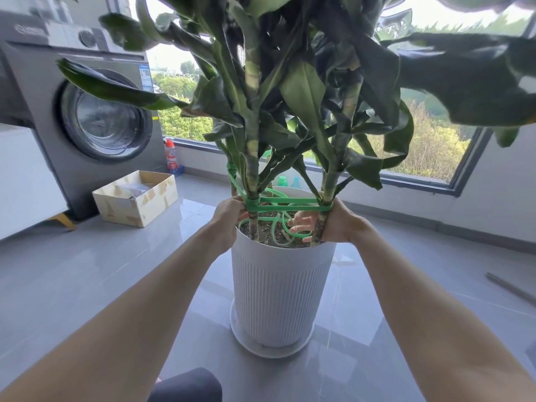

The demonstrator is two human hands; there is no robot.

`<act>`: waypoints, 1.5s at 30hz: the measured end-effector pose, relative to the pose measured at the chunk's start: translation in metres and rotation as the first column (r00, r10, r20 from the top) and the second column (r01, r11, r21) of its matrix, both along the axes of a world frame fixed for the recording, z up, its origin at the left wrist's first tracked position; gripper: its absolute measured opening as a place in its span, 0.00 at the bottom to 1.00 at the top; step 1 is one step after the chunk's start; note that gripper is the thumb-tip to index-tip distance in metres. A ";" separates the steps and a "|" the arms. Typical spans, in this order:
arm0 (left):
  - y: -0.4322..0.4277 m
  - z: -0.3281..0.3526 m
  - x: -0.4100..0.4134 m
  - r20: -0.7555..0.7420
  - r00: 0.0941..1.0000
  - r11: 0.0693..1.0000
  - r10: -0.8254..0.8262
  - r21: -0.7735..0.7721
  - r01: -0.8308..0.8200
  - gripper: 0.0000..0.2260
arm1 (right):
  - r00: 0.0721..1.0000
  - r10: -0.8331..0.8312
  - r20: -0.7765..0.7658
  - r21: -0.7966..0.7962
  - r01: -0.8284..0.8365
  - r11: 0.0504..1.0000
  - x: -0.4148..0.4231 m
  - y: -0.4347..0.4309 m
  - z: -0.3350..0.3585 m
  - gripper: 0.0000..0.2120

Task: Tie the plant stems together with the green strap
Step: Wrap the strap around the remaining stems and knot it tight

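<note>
A grey tiled floor [145, 271] runs to a wide window [435, 149], with a washing machine [95, 117] at the left. In the middle stands a white ribbed pot [278, 291] on its saucer [249, 345].

The green strap [290, 208] is wound around the left stem [251, 158] and the right stem [330, 184] just above the soil [266, 227]. It runs in a few bands between them, and slack loops lie on the soil below.

The right hand [339, 224] grips the right stem at the wrap. Its fingers [301, 221] pass behind the stem and show on the inner side. The left hand [229, 219] sits against the left stem at the strap, but I cannot tell whether its fingers pinch anything.

No finished knot shows, so the work looks partly done. The main risk is that the bands slacken if either hand lets go before the end is secured. The stems stand well apart, and hard pulling could bend or bruise them or tilt the tall pot. The loose loops could also snag and tangle.
</note>
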State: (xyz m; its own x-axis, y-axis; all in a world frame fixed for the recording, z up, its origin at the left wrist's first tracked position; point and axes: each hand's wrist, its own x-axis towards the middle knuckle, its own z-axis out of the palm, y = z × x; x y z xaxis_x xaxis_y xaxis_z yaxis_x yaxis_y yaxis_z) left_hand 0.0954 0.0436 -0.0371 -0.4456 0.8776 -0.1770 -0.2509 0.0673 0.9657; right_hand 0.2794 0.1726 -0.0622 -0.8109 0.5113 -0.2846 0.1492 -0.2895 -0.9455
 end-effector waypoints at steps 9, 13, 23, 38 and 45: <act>0.000 0.001 0.001 0.000 1.000 1.000 -0.007 0.003 0.007 0.15 | 0.989 -0.136 -0.058 -0.068 0.132 0.989 -0.006 0.009 -0.008 0.33; 0.001 0.000 0.001 -0.012 1.000 1.000 -0.003 -0.001 0.003 0.14 | 0.937 -0.317 -0.148 -0.147 0.296 0.944 -0.007 -0.001 -0.007 0.19; 0.001 -0.001 0.003 -0.026 1.000 1.000 0.015 0.027 -0.014 0.14 | 0.968 -0.204 -0.146 -0.121 0.187 0.975 0.002 -0.015 0.010 0.18; 0.002 -0.002 0.004 -0.010 1.000 0.999 0.013 0.033 -0.013 0.15 | 0.919 -0.330 -0.217 -0.225 0.282 0.933 0.005 -0.010 0.003 0.12; 0.002 -0.004 0.002 -0.022 1.000 1.000 0.003 0.025 -0.002 0.15 | 0.848 -0.443 -0.290 -0.088 0.438 0.895 0.002 -0.012 0.012 0.10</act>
State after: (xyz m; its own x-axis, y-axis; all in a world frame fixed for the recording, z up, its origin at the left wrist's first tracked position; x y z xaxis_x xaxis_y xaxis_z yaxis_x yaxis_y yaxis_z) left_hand 0.0971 0.0460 -0.0409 -0.4515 0.8804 -0.1452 -0.2296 0.0427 0.9724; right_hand 0.2817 0.1610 -0.0499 -0.5487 0.8321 -0.0810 -0.2822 -0.2755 -0.9190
